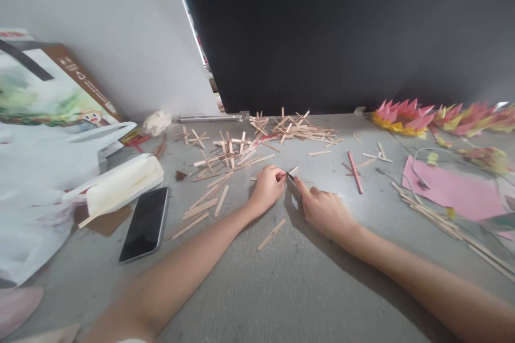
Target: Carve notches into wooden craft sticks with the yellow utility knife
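Observation:
Near the middle of the grey table, my left hand [269,185] is closed, its fingertips pinching what looks like a wooden craft stick [294,170], mostly hidden by the fingers. From the right, my right hand [324,211] is closed on a small dark pointed tool [290,176], with the index finger stretched along it. The tool's tip meets the stick close to my left fingertips; its handle is hidden in the hand. Another craft stick [271,235] lies flat on the table between my forearms.
Behind my hands lies a pile of craft sticks [308,131], some joined in crosses. A phone [145,224] and white plastic bag [36,187] are on the left. A red patterned pen-like rod [354,172], pink paper [454,187] and pink-yellow paper crown [402,118] lie right.

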Demonstrator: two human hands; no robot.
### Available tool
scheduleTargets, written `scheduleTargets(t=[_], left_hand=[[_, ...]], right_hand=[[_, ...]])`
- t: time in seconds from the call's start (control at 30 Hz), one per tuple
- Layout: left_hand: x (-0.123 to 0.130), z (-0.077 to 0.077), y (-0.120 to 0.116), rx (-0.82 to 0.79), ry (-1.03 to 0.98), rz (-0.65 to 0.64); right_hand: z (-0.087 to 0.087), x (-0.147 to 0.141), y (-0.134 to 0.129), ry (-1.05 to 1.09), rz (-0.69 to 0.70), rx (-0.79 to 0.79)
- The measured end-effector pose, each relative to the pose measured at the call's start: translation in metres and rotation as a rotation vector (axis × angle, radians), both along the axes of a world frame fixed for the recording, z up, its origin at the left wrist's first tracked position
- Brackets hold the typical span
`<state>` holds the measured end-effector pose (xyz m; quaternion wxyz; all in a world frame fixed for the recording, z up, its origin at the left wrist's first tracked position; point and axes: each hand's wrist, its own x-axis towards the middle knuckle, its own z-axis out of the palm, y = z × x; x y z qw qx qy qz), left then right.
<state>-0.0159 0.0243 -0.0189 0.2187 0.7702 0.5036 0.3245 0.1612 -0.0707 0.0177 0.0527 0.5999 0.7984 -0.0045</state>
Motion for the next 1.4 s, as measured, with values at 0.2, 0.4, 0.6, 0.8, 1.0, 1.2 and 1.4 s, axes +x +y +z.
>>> scheduleTargets(t=[0.2, 0.4, 0.6, 0.8, 1.0, 1.2, 1.4], left_hand=[[0.000, 0.001, -0.001, -0.015, -0.016, -0.006], [-0.001, 0.000, -0.003, 0.063, 0.036, -0.054], [-0.001, -0.002, -0.003, 0.099, 0.031, -0.083], [0.000, -0.002, -0.004, 0.064, 0.006, -0.078], [-0.002, 0.000, -0.008, 0.112, 0.077, -0.133], [0.000, 0.000, -0.012, 0.241, 0.261, -0.197], [-0.001, 0.002, -0.005, 0.094, -0.022, -0.090]], right_hand=[[-0.003, -0.001, -0.004, 0.030, -0.027, 0.041], [0.004, -0.001, -0.004, 0.030, -0.033, 0.037], [0.006, -0.001, -0.004, 0.044, -0.028, 0.042], [0.007, -0.001, -0.005, 0.018, -0.026, 0.063], [0.012, -0.001, -0.006, -0.012, -0.014, 0.102], [0.042, 0.008, -0.014, 0.071, -0.023, 0.269], [0.038, 0.026, 0.010, 0.584, -0.075, 0.393]])
